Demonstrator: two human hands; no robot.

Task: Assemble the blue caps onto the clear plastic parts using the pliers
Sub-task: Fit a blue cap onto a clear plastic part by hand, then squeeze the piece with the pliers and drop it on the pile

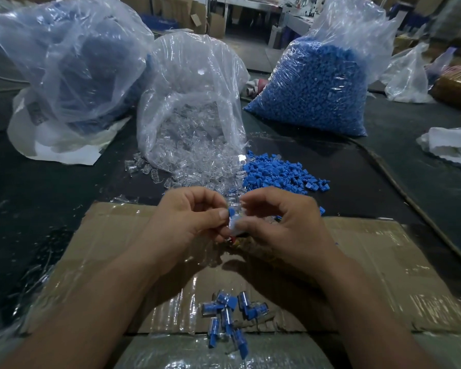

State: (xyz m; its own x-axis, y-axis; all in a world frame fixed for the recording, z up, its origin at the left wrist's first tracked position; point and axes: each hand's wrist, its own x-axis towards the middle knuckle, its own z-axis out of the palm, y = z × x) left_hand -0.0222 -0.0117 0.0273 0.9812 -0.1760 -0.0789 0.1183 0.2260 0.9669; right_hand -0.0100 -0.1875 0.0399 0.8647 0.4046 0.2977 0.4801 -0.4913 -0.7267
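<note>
A blue cap (231,211) is being fitted to a clear part (234,222), both pinched between left grip (189,219) and right grip (280,222) near the bench's (37,209) front edge; a squeeze with pliers is probably needed next.

Dim workshop. Dark worktop (24,195) up front; beyond, grey floor (250,54), cardboard boxes (216,23), blue crate (159,21), pale table (250,6) at the back.

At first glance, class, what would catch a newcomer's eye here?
The big bag of blue caps at back right stands out first. At centre, the left hand and right hand pinch one blue-and-clear piece together, above a cluster of assembled pieces on the cardboard.
</note>
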